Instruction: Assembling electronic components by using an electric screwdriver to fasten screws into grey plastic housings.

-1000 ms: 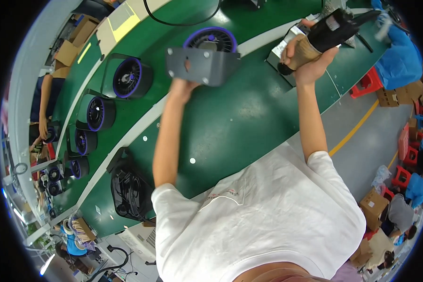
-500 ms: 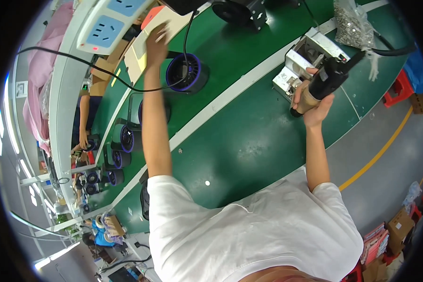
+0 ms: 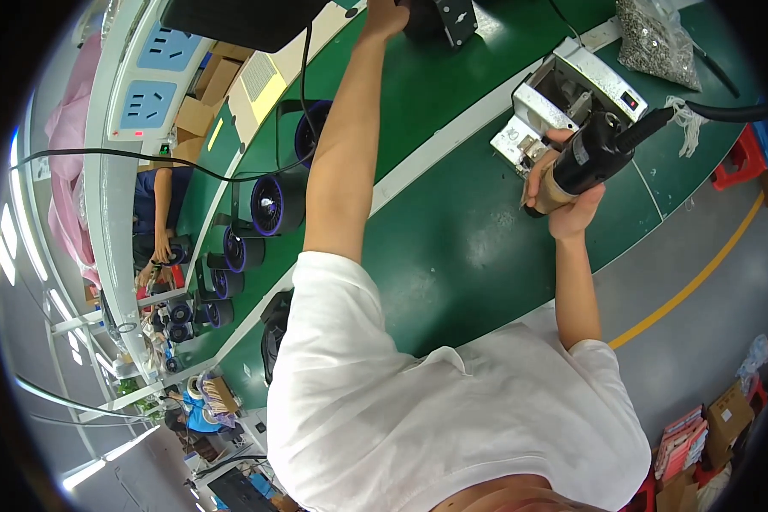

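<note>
In my right hand point(image 3: 572, 205) is an electric screwdriver point(image 3: 584, 158), black with a tan lower part, tip tilted down toward the left. My fingers wrap around its lower body. Just beyond it stands a white box-shaped screw feeder point(image 3: 563, 94) with an open hopper. My left arm stretches far forward; the left hand point(image 3: 386, 19) is at the top edge, against a black round unit with a bracket point(image 3: 456, 19). Its fingers are mostly cut off by the edge.
Several black fans with purple rims, one nearby point(image 3: 273, 205), line the green bench point(image 3: 461, 264) on the left. A clear bag of screws point(image 3: 653, 47) lies behind the feeder. A black cable point(image 3: 222, 177) hangs across the left. Another person's arm point(image 3: 160, 213) works farther along.
My left hand has swept rightward and forward from above the cardboard to the black bracketed unit. My right hand keeps the screwdriver beside the feeder. The view has shifted slightly.
</note>
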